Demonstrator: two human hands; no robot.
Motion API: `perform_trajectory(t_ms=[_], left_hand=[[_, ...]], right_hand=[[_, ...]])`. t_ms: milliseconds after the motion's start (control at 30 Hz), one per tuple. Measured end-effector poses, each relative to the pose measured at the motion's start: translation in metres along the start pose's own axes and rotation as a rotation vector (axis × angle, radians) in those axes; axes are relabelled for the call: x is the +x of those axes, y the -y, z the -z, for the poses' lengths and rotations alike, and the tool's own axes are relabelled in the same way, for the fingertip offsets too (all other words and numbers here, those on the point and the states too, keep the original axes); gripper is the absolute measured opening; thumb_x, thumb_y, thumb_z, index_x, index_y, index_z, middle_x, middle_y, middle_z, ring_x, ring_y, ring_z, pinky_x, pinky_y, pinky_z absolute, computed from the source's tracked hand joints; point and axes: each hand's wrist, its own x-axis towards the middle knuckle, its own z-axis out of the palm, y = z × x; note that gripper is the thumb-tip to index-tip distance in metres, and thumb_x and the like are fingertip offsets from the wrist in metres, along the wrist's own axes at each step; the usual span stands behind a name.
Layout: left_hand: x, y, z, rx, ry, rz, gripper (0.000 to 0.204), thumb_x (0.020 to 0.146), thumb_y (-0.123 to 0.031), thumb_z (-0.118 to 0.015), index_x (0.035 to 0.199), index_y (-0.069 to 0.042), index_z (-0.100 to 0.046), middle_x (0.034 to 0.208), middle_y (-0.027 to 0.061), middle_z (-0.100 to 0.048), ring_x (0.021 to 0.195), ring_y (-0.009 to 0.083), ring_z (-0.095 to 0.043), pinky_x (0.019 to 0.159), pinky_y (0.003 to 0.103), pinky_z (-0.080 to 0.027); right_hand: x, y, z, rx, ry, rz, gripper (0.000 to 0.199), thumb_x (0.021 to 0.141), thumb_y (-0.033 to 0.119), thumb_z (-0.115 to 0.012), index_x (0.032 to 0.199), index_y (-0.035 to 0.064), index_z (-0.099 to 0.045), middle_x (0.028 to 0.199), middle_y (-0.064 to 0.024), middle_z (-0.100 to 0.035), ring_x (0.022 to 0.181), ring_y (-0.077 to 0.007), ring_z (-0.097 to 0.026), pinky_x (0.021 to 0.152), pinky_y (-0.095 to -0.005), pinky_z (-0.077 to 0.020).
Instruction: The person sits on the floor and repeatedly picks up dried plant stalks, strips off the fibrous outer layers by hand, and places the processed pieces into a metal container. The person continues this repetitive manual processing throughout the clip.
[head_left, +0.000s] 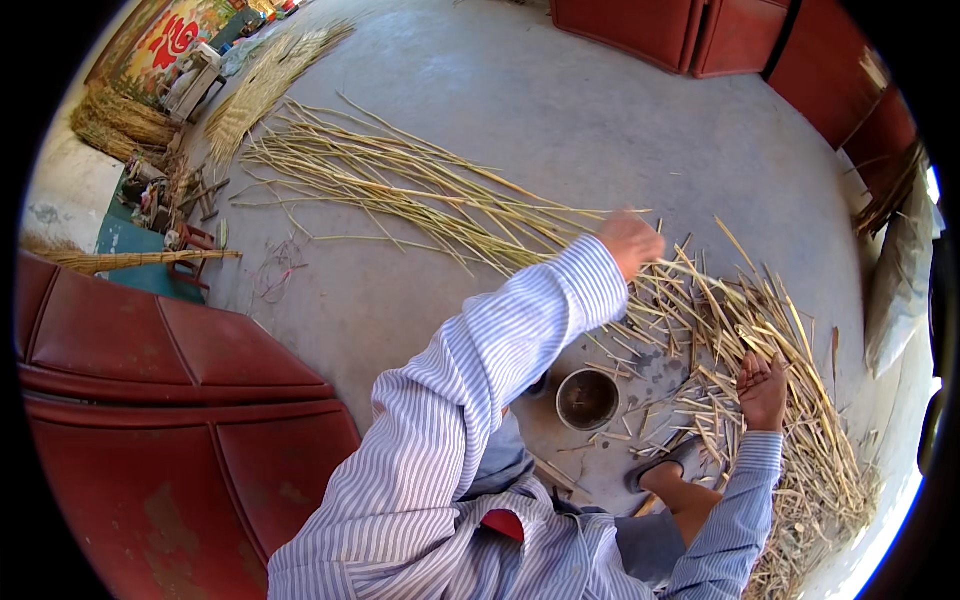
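Left hand: the left hand (632,243) is at the right-hand ends of the long stalks, fingers curled in; it is blurred, so I cannot tell whether it pinches one.
Right hand: the right hand (763,392) has its palm turned up and fingers bent, over the heap of short pieces; whether anything is between the fingers I cannot tell.
Long stalks: the long stalks (420,195) lie in a loose spread on the grey floor (560,110), from the upper left to the left hand.
Short pieces: the heap of short pieces (805,430) spreads around and below the right hand, down the right side.
Bowl: a round bowl (587,399) stands on the floor between the two forearms, beside scattered bits.
Foot: a dark shoe (665,465) is at the heap's left edge.
In the way: the striped left sleeve (480,340) crosses the middle and hides some floor; red panels (180,440) close off the lower left.
Far side: a pale mat (275,80) and a brown bundle (120,120) lie at upper left.
Right edge: a pale sack (898,290) is near the wall.
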Motion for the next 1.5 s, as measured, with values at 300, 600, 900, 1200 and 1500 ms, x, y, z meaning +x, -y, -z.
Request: perform_trajectory(t_ms=[300, 600, 900, 1200, 1500], left_hand=[[-0.025, -0.015, -0.024, 0.294, 0.441, 0.033, 0.011, 0.075, -0.011, -0.067, 0.085, -0.011, -0.066, 0.091, 0.0088, -0.064, 0.087, 0.0255, -0.064, 0.075, 0.043, -0.046], [-0.105, -0.116, -0.168, -0.305, 0.586, -0.135, 0.02, 0.075, -0.015, -0.068, 0.09, -0.009, -0.055, 0.085, 0.013, -0.058, 0.078, 0.0363, -0.061, 0.065, 0.049, -0.047], [-0.166, -0.163, -0.253, -0.036, 0.85, -0.277, 0.024, 0.071, -0.008, -0.067, 0.09, -0.006, -0.054, 0.083, 0.0108, -0.057, 0.072, 0.0275, -0.063, 0.058, 0.041, -0.048], [-0.153, -0.212, -0.247, -0.145, 0.722, -0.57, 0.017, 0.071, -0.016, -0.068, 0.086, -0.009, -0.061, 0.082, 0.0064, -0.06, 0.079, 0.0224, -0.061, 0.062, 0.035, -0.048], [-0.134, -0.183, -0.231, 0.1, 1.026, -0.298, 0.025, 0.072, -0.015, -0.071, 0.094, -0.006, -0.063, 0.093, 0.0097, -0.062, 0.088, 0.024, -0.063, 0.063, 0.036, -0.052]], right_hand=[[0.037, -0.056, 0.009, -0.289, -0.17, 0.092, 0.02, 0.098, 0.029, -0.055, 0.091, 0.0106, -0.059, 0.081, 0.0, -0.066, 0.074, -0.0096, -0.063, 0.057, -0.0211, -0.0485], [0.115, -0.218, 0.228, -0.503, -0.431, 0.07, 0.034, 0.091, 0.031, -0.063, 0.111, 0.0038, -0.06, 0.085, -0.014, -0.068, 0.068, -0.0251, -0.068, 0.049, -0.0317, -0.0516], [0.127, -0.168, 0.187, -0.527, -0.826, 0.475, 0.02, 0.085, 0.016, -0.059, 0.09, -0.0014, -0.066, 0.069, -0.0099, -0.067, 0.06, -0.0169, -0.064, 0.061, -0.0307, -0.0513], [0.195, -0.134, 0.223, -0.481, -0.968, 0.33, 0.028, 0.087, 0.021, -0.064, 0.1, -0.0035, -0.061, 0.08, -0.0104, -0.067, 0.069, -0.0172, -0.064, 0.06, -0.0306, -0.0499], [0.199, -0.09, 0.203, -0.194, -0.671, 0.521, 0.018, 0.09, 0.006, -0.056, 0.104, -0.0037, -0.06, 0.078, -0.0072, -0.063, 0.061, -0.0116, -0.059, 0.052, -0.0245, -0.0453]])
